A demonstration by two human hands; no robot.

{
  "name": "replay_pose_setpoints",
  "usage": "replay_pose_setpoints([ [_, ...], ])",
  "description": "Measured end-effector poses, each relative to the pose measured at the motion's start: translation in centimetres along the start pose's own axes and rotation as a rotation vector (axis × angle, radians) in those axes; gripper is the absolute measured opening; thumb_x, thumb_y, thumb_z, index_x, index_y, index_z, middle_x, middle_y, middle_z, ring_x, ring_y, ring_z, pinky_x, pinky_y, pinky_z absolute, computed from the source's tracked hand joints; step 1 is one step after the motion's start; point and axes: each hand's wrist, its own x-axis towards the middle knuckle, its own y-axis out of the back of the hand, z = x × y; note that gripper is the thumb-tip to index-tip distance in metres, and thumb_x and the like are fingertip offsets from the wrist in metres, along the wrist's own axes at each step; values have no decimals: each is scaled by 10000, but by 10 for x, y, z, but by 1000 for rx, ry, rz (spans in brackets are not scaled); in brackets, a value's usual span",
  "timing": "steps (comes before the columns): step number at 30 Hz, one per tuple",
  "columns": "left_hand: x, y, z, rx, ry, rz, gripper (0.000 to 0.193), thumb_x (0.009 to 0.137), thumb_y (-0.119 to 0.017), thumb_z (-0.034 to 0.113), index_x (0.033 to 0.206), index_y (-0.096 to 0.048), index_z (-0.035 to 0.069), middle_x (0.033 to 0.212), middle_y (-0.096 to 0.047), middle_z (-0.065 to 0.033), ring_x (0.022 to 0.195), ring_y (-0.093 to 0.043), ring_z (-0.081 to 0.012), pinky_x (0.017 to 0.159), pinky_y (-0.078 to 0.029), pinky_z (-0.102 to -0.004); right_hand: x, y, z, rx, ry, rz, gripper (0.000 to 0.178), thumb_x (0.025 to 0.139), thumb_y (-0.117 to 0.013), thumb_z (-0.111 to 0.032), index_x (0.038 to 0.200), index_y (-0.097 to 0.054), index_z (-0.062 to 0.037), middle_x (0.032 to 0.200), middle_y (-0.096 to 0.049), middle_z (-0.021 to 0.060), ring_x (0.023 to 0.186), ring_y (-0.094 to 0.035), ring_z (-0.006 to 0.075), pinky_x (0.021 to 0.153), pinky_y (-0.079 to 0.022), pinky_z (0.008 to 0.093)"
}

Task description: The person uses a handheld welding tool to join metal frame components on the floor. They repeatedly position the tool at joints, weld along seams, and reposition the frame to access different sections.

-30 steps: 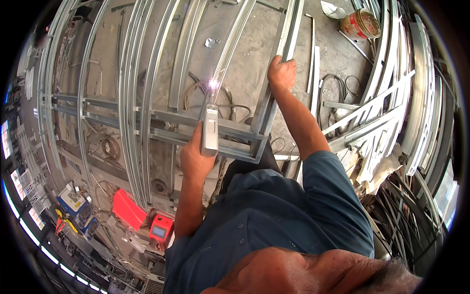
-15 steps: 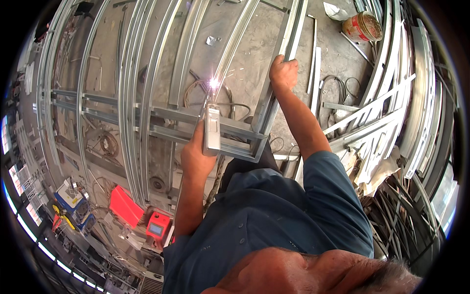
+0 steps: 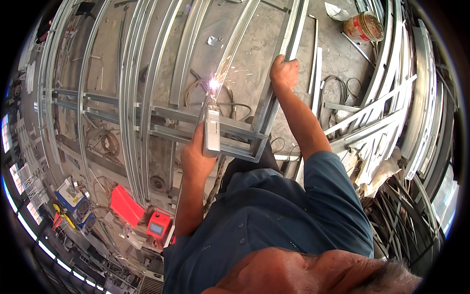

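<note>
My left hand (image 3: 198, 159) is wrapped round a silver handheld welding gun (image 3: 212, 131), which points away from me. At its tip a bright welding spark (image 3: 213, 85) glows on a long metal profile, and small sparks fly off to the right. The glare hides the exact contact spot. Farther right, my right hand (image 3: 284, 73) grips a long metal rail (image 3: 292, 36) of the frame, fingers curled over it. Two metal crossbars (image 3: 235, 131) run beneath the gun and meet that rail near my body.
Several parallel metal rails (image 3: 129, 88) stretch away on the left. Cables (image 3: 338, 90) lie coiled on the concrete floor. A round tub (image 3: 364, 27) stands far right, beside stacked metal profiles (image 3: 382, 110). A red box with a small screen (image 3: 157, 226) sits at lower left.
The sparks at the gun's tip spread wider, flying more to the right. The gun has shifted very slightly; both hands stay almost in place.
</note>
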Motion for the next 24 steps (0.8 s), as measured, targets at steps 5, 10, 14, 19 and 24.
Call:
replay_pose_setpoints([
  [5, -1, 2, 2, -38, 0, -11, 639, 783, -787, 109, 1378, -555, 81, 966, -706, -241, 904, -688, -442, 759, -565, -459, 2, 0, 0, 4, -26, -25, 528, 914, -520, -463, 1105, -560, 28, 1149, -633, 241, 1070, -639, 423, 907, -514, 518],
  [10, -3, 1, 0, -32, 3, -1, 630, 785, -788, 111, 1371, -560, 89, 956, -703, -246, 889, -686, -447, 755, -561, -465, 0, 2, -2, -11, -24, -24, 521, 921, -517, -461, 1097, -553, 28, 1137, -628, 241, 1077, -630, 420, 901, -515, 516],
  [14, -6, 0, 0, 10, 29, -14, 623, 785, -788, 113, 1365, -563, 87, 951, -704, -244, 892, -687, -446, 751, -561, -465, 1, 0, 1, -8, 7, 4, 522, 925, -514, -464, 1098, -544, 27, 1124, -625, 244, 1057, -632, 425, 890, -516, 520],
  [19, -7, 5, 2, -23, 22, -7, 617, 788, -767, 116, 1369, -560, 106, 983, -703, -243, 905, -683, -448, 757, -557, -481, 0, -6, 2, -1, 30, 24, 520, 924, -512, -459, 1095, -538, 31, 1108, -628, 247, 1027, -643, 428, 870, -522, 529],
  [24, -8, 5, 1, -42, 8, 3, 625, 782, -783, 92, 1366, -562, 88, 985, -704, -241, 921, -687, -440, 774, -564, -452, 3, -6, 3, -13, 6, 13, 518, 917, -519, -453, 1100, -545, 31, 1113, -629, 245, 1030, -647, 423, 870, -525, 527],
])
